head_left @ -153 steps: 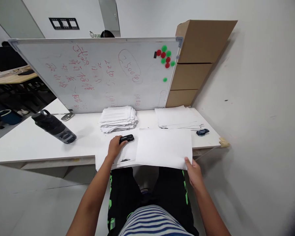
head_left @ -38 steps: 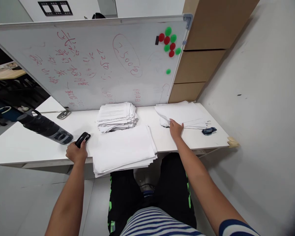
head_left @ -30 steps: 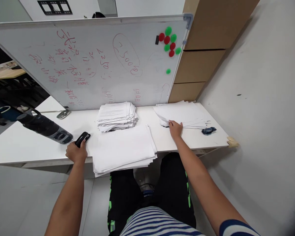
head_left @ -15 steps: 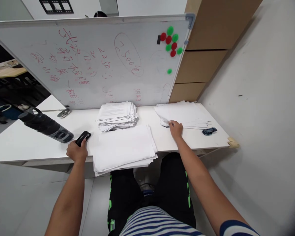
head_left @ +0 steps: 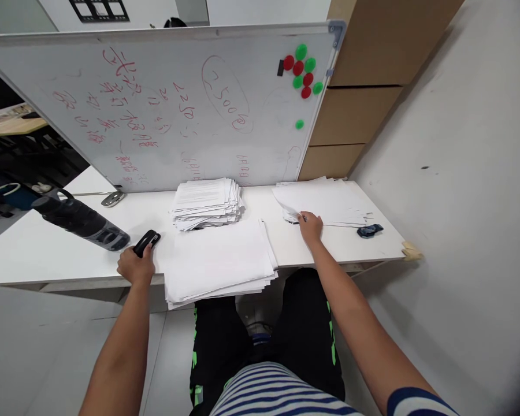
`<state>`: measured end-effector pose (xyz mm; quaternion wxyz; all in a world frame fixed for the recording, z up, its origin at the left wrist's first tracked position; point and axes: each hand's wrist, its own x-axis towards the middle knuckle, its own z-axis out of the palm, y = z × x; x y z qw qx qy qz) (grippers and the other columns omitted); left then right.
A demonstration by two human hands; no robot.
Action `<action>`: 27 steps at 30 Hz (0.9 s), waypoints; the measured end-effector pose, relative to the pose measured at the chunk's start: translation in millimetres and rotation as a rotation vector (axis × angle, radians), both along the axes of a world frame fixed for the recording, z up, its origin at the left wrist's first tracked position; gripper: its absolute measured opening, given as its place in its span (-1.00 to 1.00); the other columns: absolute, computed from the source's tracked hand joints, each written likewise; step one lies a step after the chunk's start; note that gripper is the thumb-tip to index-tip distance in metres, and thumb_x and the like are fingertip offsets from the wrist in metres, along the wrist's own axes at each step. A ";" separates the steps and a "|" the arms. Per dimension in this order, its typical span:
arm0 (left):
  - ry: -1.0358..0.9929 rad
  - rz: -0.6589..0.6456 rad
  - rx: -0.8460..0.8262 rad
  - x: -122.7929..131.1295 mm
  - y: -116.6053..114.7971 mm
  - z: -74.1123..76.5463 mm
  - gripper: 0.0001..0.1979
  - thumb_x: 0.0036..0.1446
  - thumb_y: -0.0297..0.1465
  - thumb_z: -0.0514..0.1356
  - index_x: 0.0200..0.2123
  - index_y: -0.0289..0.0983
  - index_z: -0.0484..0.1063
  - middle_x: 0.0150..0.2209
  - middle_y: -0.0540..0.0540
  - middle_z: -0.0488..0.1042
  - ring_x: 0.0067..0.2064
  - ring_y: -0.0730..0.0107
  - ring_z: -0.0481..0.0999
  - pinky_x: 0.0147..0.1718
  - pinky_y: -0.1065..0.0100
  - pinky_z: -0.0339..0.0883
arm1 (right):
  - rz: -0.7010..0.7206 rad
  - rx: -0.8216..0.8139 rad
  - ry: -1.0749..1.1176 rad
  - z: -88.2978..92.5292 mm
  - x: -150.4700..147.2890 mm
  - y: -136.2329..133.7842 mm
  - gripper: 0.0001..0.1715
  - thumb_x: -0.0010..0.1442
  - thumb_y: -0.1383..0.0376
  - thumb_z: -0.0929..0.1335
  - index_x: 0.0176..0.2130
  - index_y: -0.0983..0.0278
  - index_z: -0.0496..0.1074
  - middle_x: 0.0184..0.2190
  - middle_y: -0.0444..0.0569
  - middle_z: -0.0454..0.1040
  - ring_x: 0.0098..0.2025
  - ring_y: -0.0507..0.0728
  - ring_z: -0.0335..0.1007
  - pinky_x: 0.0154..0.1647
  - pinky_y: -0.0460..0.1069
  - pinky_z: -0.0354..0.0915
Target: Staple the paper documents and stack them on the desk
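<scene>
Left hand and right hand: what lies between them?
In the head view, a stack of white paper lies between the left hand and the right hand, overhanging the front edge of the desk.

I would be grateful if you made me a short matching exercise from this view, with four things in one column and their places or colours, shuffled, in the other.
Column one
1. black stapler
2. round magnets
3. cardboard boxes
4. right hand

Column two
A. brown, stacked beside the whiteboard
B. at the near edge of the far-right paper pile
C. held by the left hand
D. red and green

Right pairs: 1-C, 2-D, 3-A, 4-B
</scene>
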<state>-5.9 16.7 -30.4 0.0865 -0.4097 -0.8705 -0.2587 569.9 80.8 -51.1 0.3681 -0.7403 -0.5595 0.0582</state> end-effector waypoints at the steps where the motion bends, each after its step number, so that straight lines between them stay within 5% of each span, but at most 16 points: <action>1: -0.003 0.002 -0.006 0.5 -0.2 0.6 -0.44 0.15 0.01 0.18 0.00 -0.35 0.40 -0.05 -0.37 0.48 0.00 -0.11 0.45 -0.03 -0.08 0.31 | -0.001 0.000 -0.001 -0.3 0.1 0.4 -0.65 0.31 0.22 0.21 -0.11 0.25 0.52 0.00 0.12 0.57 0.04 0.26 0.43 0.30 0.27 -0.06; 19: -0.009 0.004 -0.013 5.1 -1.5 6.0 -0.44 0.16 -0.02 0.19 0.01 -0.36 0.40 -0.04 -0.36 0.48 -0.02 -0.08 0.45 -0.02 -0.05 0.30 | 0.034 0.067 -0.031 0.1 -0.4 0.7 -0.65 0.31 0.28 0.21 -0.13 0.34 0.52 -0.04 0.24 0.58 0.01 0.32 0.45 0.25 0.33 0.00; 23: -0.046 0.006 0.019 2.5 -0.9 5.1 -0.44 0.12 0.00 0.21 -0.03 -0.35 0.42 -0.08 -0.35 0.49 -0.04 -0.10 0.45 -0.04 -0.07 0.29 | 0.191 0.154 -0.088 14.1 -12.5 -9.2 -0.69 0.27 0.36 0.23 -0.19 0.29 0.55 -0.10 0.15 0.62 -0.01 0.26 0.48 0.25 0.26 0.07; 27: -0.050 -0.016 0.062 8.1 -6.2 6.4 -0.48 0.14 -0.05 0.20 -0.06 -0.39 0.40 0.01 -0.43 0.43 0.14 -0.25 0.31 0.04 -0.16 0.20 | 0.395 0.265 -0.151 51.2 -39.2 -27.3 -0.74 0.30 0.31 0.28 -0.23 0.21 0.58 -0.19 0.00 0.66 -0.11 0.16 0.56 0.20 0.13 0.23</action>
